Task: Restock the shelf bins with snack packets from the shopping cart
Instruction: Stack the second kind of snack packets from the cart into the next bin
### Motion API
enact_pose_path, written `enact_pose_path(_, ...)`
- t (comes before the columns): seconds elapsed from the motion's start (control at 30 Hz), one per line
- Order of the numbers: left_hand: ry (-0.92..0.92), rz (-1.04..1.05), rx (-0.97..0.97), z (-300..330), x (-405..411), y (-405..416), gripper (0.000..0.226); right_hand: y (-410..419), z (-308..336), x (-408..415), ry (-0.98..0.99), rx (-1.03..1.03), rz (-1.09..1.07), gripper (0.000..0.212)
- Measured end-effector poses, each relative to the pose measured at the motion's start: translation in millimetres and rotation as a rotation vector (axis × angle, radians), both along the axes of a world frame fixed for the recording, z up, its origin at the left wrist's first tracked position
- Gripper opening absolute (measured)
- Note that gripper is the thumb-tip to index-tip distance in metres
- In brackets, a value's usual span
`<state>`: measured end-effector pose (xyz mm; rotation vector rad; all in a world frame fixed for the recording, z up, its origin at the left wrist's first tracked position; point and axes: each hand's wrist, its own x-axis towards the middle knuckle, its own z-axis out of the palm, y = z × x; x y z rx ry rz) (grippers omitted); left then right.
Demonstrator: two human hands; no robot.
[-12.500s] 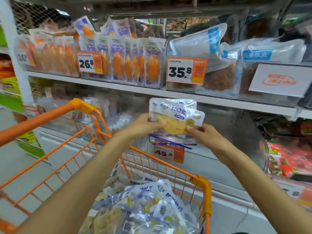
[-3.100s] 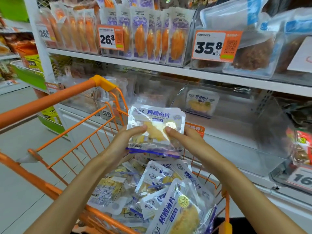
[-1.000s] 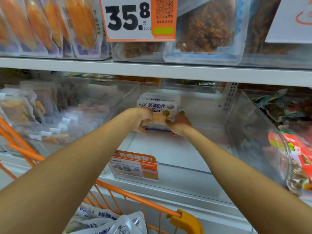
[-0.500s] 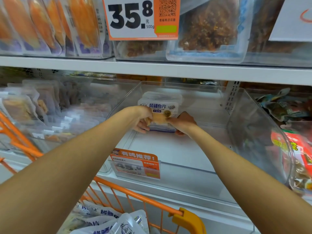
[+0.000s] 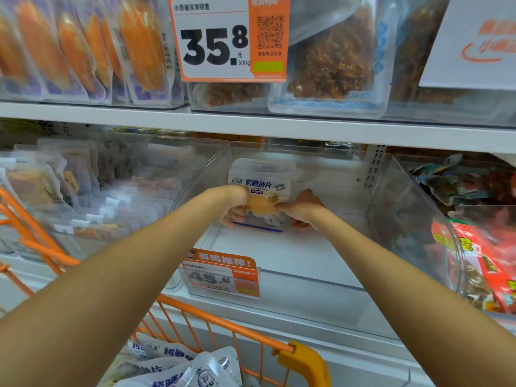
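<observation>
Both hands are gripping one snack packet [image 5: 261, 191] upright at the clear bin's [image 5: 413, 213] back: left hand [image 5: 233, 203], right hand [image 5: 303, 209]. Fingertips are hiding behind it. Bin floor in front is lying bare; shopping cart [image 5: 303, 358] is sitting cropped below.

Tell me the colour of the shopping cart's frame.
Orange, with a yellow corner cap; the shopping cart shows best in the head view.
</observation>
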<state>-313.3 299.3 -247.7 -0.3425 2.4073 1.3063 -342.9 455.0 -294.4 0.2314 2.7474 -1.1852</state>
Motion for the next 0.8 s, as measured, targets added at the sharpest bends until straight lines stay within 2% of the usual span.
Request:
enact_pose_path(0.13,-0.024,-0.022,0.003,10.9,9.8,2.9,0.029,0.2,0.9,7.4,-0.043,-0.003,0.046,0.032)
enact_pose_path(0.23,-0.029,-0.038,-0.006,13.9,12.1,6.0,0.028,-2.8,-2.2,7.1,-0.025,0.032,0.029,0.036)
enact_pose_path(0.33,-0.052,-0.025,-0.039,16.5,16.2,10.6,0.012,-6.3,0.3,10.2,0.034,0.075,-0.006,0.035)
enact_pose_path(0.37,-0.042,0.001,-0.029,15.8,15.2,11.5,0.018,-6.4,2.1,11.6,0.069,0.109,-0.020,0.034)
enact_pose_path(0.43,-0.025,0.046,0.089,12.8,11.7,13.4,0.025,-5.8,5.8,14.4,0.165,0.172,-0.052,0.032)
enact_pose_path(0.53,0.039,0.147,0.315,7.2,3.0,16.6,0.022,-6.1,8.7,17.0,0.310,0.157,-0.091,0.029)
enact_pose_path(0.63,0.160,0.259,0.377,1.6,-6.3,16.2,0.020,-7.6,8.1,17.4,0.337,0.203,-0.076,0.029)
enact_pose_path(0.73,0.129,0.225,0.355,-3.3,-8.1,11.1,0.028,-10.1,8.6,19.0,0.392,0.292,-0.048,0.032)
enact_pose_path(0.8,0.083,0.203,0.283,-5.3,-8.0,8.0,0.023,-11.6,8.4,20.0,0.420,0.335,-0.014,0.032)
